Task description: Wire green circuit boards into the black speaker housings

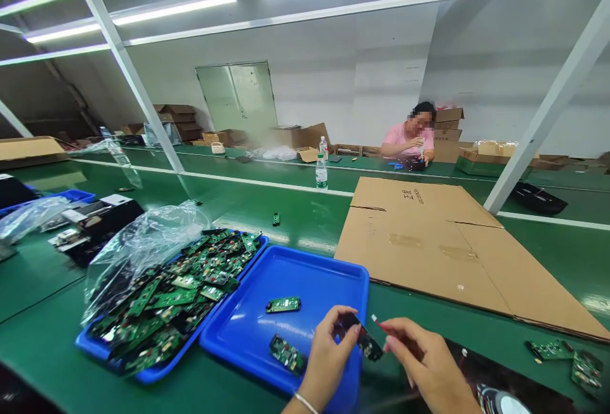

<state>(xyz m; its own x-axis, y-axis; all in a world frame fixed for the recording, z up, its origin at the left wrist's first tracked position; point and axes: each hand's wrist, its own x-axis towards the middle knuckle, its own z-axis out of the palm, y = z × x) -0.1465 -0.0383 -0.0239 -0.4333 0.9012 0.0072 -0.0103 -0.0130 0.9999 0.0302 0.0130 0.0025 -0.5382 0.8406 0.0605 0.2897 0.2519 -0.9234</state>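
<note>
Over the right rim of the blue tray [366, 293], a dark module [369, 345] is held at one end in the left hand [328, 352], apparently to leave the other end exposed, while a red wire [380, 324] is pinched by the right hand [424, 357] behind its white plug [374, 318]. Farther off, boards [190, 293] are heaped in a second tray [157, 374], presumably for containment.

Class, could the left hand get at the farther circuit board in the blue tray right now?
Probably yes: nothing visible stands between the left hand and the farther circuit board in the blue tray. The hand holds a black part, though, so may need freeing first.
</note>
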